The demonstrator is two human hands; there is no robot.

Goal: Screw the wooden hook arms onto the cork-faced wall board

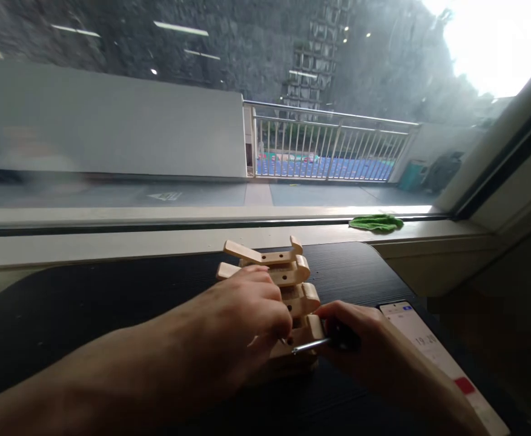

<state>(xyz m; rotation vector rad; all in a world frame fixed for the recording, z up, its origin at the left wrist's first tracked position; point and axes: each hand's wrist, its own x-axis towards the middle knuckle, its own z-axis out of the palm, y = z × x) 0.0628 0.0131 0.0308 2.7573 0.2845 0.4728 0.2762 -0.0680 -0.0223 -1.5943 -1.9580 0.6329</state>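
Note:
A pale wooden hook rack (287, 277) stands on the black table, its several curved arms drilled with small dark holes. My left hand (242, 309) is closed over the rack's left side, with its fingers curled against the wood. A tiny shiny bit shows below its fingertips, too small to name. In my right hand (356, 330) is a screwdriver (311, 346) with a dark handle, its metal shaft pointing left. The shaft's tip is close to the nearest arm's hole; I cannot tell whether it touches anything. Fingers of the right hand lie against the rack's right end.
A lit phone (422, 342) lies on the black table (124, 297) to the right, partly behind my right forearm. A green cloth (376, 223) rests on the window sill (156, 242). Beyond the glass are a white wall and a metal railing (329, 148).

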